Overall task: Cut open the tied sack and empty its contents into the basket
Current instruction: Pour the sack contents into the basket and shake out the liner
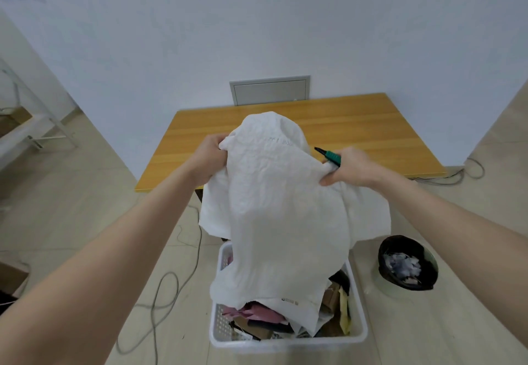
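Two bare forearms reach forward from the bottom corners of the view. The left hand (pixel 210 154) has its grip closed around a bunched upper corner of the white sack (pixel 274 201). The right hand (pixel 350 167) pinches the opposite upper corner, and the same closed grip also holds a green-handled cutter (pixel 328 156) whose dark tip points up and left; whether a blade is out is hard to tell. The sack hangs upside down between the two grips, its open mouth drooping into the white perforated basket (pixel 225 324) on the floor directly below them. Mixed cardboard, pink and dark packets (pixel 257 314) lie in the basket under the mouth. Beyond the grips stands a wooden table (pixel 371 130). Below the right grip, beside the basket, sits a black-lined bin (pixel 407 261). Grey cables (pixel 160 293) trail across the floor under the left forearm.
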The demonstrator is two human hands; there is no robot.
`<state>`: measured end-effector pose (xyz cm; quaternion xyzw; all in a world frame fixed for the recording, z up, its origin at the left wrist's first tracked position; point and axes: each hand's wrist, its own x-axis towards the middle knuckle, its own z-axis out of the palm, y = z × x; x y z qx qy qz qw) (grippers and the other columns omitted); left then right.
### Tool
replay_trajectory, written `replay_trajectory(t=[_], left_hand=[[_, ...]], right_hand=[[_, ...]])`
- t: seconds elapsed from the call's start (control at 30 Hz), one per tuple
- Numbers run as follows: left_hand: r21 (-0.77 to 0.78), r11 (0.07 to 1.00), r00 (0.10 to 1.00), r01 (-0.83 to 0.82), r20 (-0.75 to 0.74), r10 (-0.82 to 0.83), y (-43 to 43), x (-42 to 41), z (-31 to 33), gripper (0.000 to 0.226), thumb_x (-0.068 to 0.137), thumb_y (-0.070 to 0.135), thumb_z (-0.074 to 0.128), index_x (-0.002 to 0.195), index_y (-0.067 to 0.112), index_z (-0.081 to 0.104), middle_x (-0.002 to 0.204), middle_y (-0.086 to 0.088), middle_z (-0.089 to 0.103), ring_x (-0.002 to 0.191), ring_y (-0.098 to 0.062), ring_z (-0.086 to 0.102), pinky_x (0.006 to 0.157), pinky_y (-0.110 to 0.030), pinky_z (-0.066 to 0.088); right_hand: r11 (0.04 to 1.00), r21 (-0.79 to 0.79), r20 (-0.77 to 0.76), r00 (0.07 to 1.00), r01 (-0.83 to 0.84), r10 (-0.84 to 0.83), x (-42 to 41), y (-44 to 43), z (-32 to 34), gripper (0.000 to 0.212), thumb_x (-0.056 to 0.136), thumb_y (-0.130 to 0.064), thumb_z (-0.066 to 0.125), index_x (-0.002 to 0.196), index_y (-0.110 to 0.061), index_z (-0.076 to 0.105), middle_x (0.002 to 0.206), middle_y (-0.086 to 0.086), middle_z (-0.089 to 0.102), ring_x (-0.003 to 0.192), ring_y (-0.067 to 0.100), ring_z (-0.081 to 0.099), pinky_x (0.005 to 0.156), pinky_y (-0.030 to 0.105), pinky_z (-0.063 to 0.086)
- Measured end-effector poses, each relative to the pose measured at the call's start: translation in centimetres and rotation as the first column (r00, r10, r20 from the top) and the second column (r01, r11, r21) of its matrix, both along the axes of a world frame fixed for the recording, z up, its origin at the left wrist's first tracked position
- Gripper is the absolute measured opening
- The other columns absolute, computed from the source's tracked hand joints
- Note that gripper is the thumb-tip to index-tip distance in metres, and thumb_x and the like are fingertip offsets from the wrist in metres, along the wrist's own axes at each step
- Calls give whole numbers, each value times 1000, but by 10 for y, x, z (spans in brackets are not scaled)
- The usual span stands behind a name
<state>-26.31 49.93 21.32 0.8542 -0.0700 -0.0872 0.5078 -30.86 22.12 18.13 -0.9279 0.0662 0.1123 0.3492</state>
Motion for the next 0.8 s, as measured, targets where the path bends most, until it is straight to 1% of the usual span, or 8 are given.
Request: replay_trajectory(t=[0.07,0.13,0.23,0.33,0.43,0.53,0.6,0.8], left_hand=[[35,999,999,-31,23,30,5,2,-2,27,86,-3,51,76,17,68,74,1,65,69,-16,60,62,-28,49],[83,993,995,-87,64,82,15,6,-3,17,81,0,54,76,11,66,72,0,61,71,-19,55,64,-30,46],[193,965,977,-176,152,148,27,10,-4,16,75,10,59,62,20,59,65,5,55,68,-16,49,63,-30,40],[420,894,977,-153,202,73,30,7,-6,26,76,7,58,57,23,53,60,7,51,68,-18,47,61,-29,36],[397,891,961,-218,248,124,30,9,-3,15,77,8,57,66,19,59,63,5,55,65,-15,48,60,-29,38],[470,865,969,-179,236,72,32,10,-1,8,76,9,59,77,12,66,74,-3,63,73,-23,55,64,-36,44],[441,871,959,-219,262,108,33,11,3,9,77,10,57,72,16,62,69,-1,59,72,-22,51,62,-33,40],[673,701,966,-235,241,92,34,12,9,13,76,36,66,78,23,61,76,1,60,78,-23,54,63,-29,39]], right_hand=[[999,-22,21,999,26,-26,-1,3,1,29,73,-27,80,68,-15,54,65,0,50,62,18,48,54,30,29],[997,8,81,994,71,-72,0,1,7,36,76,-27,78,62,-18,46,60,-2,45,56,16,43,52,30,26],[984,28,201,964,174,-176,2,-2,14,29,79,-31,74,68,-16,51,62,0,48,58,20,47,54,31,31],[986,-90,179,976,142,-124,0,1,13,23,82,-31,71,73,-23,52,67,0,53,63,23,52,52,29,34],[977,-23,267,943,212,-199,2,2,16,28,82,-30,69,64,-22,50,62,-1,50,60,22,50,51,30,32],[979,-90,232,960,185,-160,2,3,18,19,83,-32,69,73,-19,58,64,1,53,59,20,50,50,28,33],[975,-49,267,944,214,-194,4,3,21,26,82,-32,68,64,-20,53,61,1,51,57,20,48,49,29,31],[957,-92,266,933,274,-241,8,3,22,26,83,-35,66,66,-19,55,60,0,51,55,20,49,47,27,31]])
